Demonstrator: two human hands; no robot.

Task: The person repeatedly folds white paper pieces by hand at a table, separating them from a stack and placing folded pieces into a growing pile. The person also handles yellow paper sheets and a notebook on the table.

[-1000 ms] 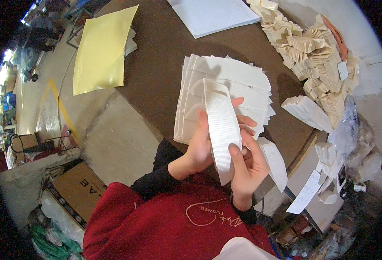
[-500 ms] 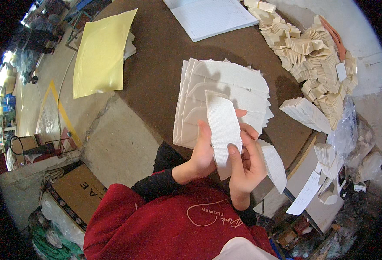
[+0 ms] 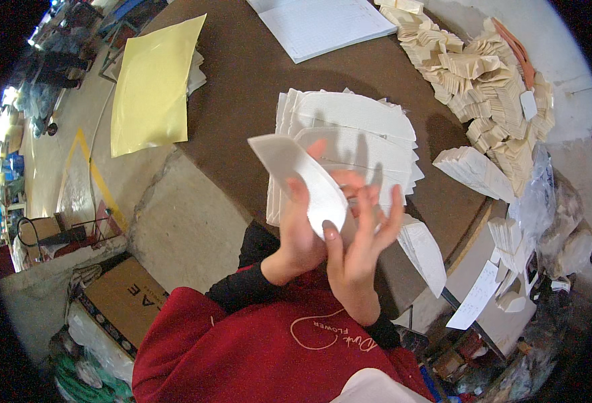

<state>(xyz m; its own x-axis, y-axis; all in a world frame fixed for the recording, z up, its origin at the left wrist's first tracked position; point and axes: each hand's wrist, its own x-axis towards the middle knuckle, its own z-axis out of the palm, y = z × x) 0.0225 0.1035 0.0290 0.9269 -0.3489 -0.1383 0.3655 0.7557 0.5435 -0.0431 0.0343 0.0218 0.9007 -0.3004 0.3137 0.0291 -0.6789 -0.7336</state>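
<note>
A white curved piece, textured like fabric or thin padding, is tilted up between my hands, its upper end leaning left. My left hand grips it from the left side, with fingers passing behind. The thumb of my right hand presses on its lower end, while that hand's other fingers are spread at its right edge, partly blurred. Just beyond my hands, overlapping stacks of similar white pieces lie on the brown table. Another small white stack rests near my right hand.
A yellow sheet covers some pieces at the table's left edge. An open notebook lies at the far side. Beige bundles pile up along the right, with a white stack beside them. A cardboard box sits at lower left.
The white piece has turned, its upper end swinging left. My right hand has shifted slightly left, and its fingers have spread apart.
</note>
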